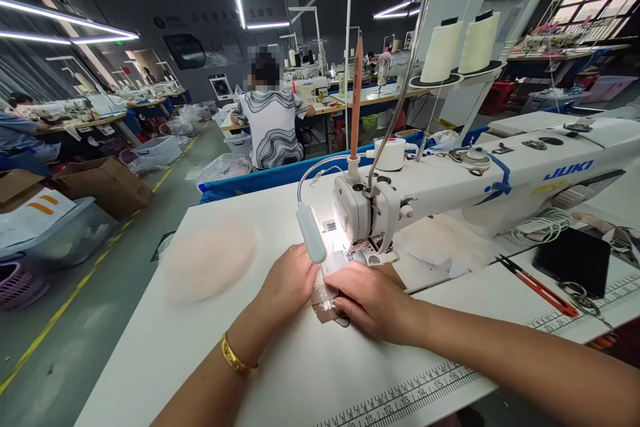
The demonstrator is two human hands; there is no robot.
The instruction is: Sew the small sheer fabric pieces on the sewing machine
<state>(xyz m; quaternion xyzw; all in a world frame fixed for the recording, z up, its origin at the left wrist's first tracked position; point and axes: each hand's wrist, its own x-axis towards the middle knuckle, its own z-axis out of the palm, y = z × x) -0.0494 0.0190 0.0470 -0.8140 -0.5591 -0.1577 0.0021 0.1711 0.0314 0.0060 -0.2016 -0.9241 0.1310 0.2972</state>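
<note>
One small workpiece (pixel 325 307), beige-grey and thin in appearance, with a shiny surface. A lighter band crosses it at about the middle of the visible part. The near end is roughly squared, set at a slight slant and directed toward the person. The piece lies between the left hand (pixel 289 282) and the right hand (pixel 374 297), partly covered by fingers; full outline and material cannot be determined.

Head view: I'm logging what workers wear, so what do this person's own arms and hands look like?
The left hand is ungloved, with a thin gold-coloured ring on a finger and a broad, shiny gold-coloured bangle around the wrist. The right hand is ungloved too, with no jewellery visible. Both forearms are bare in view, with no sleeves showing.
</note>
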